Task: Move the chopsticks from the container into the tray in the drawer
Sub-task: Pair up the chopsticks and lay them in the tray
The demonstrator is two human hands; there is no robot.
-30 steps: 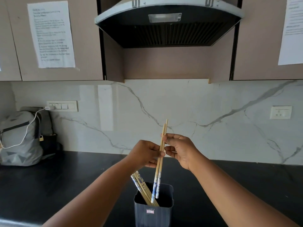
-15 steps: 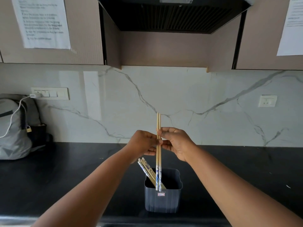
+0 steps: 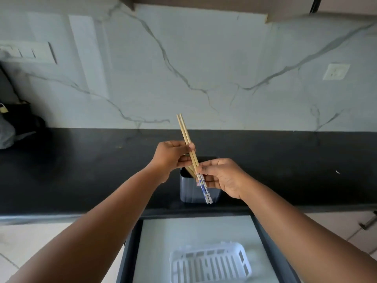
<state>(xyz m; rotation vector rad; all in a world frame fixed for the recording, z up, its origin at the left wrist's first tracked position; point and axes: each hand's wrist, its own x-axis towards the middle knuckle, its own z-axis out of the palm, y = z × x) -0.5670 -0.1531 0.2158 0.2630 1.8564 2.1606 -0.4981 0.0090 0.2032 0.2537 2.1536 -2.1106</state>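
Since half a second ago, both hands are carrying the pair of chopsticks [image 3: 186, 137] lower and nearer the body, and the pair is now leaning with its plain wooden tips tilted up and to the left instead of standing straight, while the view is dipping enough to bring the open drawer [image 3: 130, 252] into sight. The left hand [image 3: 172, 155] is pinching the pair about midway along, thumb and fingers curled round the wood, and the right hand [image 3: 221, 175] is gripping it lower down, just above the blue-and-white patterned ends, which are hanging in front of the container [image 3: 189, 193]. That dark container is standing on the black counter [image 3: 81, 170] close to its front edge, and more chopsticks [image 3: 189, 170] are leaning inside it behind the hands; how many is hard to tell. Below the counter edge the drawer is standing pulled out, its pale floor showing, and a white slotted tray [image 3: 210, 262] is lying in it toward the near side, well apart from the held pair. Behind the counter a marble wall [image 3: 204, 68] is carrying a switch panel [image 3: 26, 52] at left and a socket [image 3: 335, 71] at right. At the far left a bag [image 3: 8, 127] is sitting on the counter.
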